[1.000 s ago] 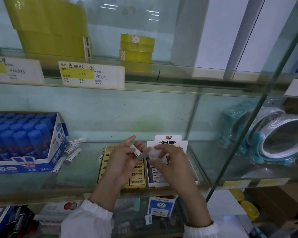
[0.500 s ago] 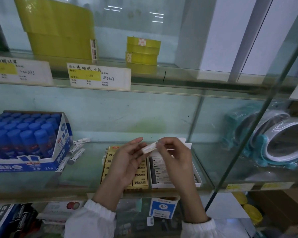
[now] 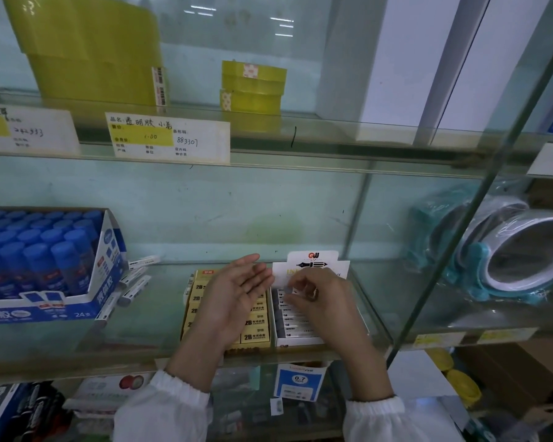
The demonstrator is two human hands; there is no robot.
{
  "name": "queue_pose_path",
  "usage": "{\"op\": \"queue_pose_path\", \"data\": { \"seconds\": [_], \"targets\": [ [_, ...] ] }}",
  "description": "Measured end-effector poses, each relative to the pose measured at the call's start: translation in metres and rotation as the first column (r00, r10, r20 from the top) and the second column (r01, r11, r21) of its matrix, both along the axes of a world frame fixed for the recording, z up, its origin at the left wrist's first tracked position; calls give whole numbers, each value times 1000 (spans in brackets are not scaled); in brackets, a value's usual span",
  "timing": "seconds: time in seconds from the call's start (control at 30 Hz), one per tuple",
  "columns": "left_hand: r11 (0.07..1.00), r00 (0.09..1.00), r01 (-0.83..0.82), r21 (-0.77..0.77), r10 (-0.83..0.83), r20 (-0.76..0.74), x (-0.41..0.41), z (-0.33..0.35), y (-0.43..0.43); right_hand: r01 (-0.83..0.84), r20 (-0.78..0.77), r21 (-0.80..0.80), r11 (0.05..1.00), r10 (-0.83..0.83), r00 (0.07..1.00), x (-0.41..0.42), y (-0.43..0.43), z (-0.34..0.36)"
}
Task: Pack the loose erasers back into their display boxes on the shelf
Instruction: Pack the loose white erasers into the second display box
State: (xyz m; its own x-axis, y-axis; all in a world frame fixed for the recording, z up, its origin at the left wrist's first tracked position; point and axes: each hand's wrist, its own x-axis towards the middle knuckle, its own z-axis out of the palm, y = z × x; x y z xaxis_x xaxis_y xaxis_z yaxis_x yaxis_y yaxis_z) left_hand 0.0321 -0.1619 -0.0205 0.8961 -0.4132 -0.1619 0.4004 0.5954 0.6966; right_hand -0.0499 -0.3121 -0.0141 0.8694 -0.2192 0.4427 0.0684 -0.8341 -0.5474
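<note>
Two display boxes stand side by side on the glass shelf: a yellow box (image 3: 256, 336) of 2B erasers and a white box (image 3: 296, 341) with an upright header card (image 3: 313, 264). My left hand (image 3: 233, 301) hovers over the yellow box, palm up, fingers spread, empty. My right hand (image 3: 320, 301) is over the white box, fingertips pinched on a small white eraser (image 3: 281, 279) at the box's back left corner. Rows of packed erasers (image 3: 284, 317) show in the white box beside that hand.
A blue box of glue sticks (image 3: 45, 269) stands at the left, with several loose white sticks (image 3: 134, 282) beside it. Teal-rimmed wrapped rolls (image 3: 505, 250) sit behind a glass divider (image 3: 460, 234) on the right. Yellow tape stacks (image 3: 253, 87) and price labels (image 3: 170, 138) occupy the upper shelf.
The left hand let go of the eraser and opened, palm up. The right hand carried the eraser down toward the white box.
</note>
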Motion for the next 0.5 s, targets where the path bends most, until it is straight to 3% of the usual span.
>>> {"op": "queue_pose_path", "data": {
  "seconds": [0.13,0.23,0.3,0.5],
  "targets": [
    [1000,1000,-3,-14,3,-5,-1,1,1,-71,-5,28,997,71,997,1,11,2],
    [1000,1000,-4,-18,3,-11,-1,1,1,120,70,17,993,-121,990,0,4,-2],
    [1000,1000,-3,-20,3,-15,-1,1,1,217,0,-48,975,-217,976,-1,-4,-4],
    [1000,1000,-9,-19,9,-18,1,0,0,93,-90,-51,994,-97,991,-4,-4,-4]
  ]
}}
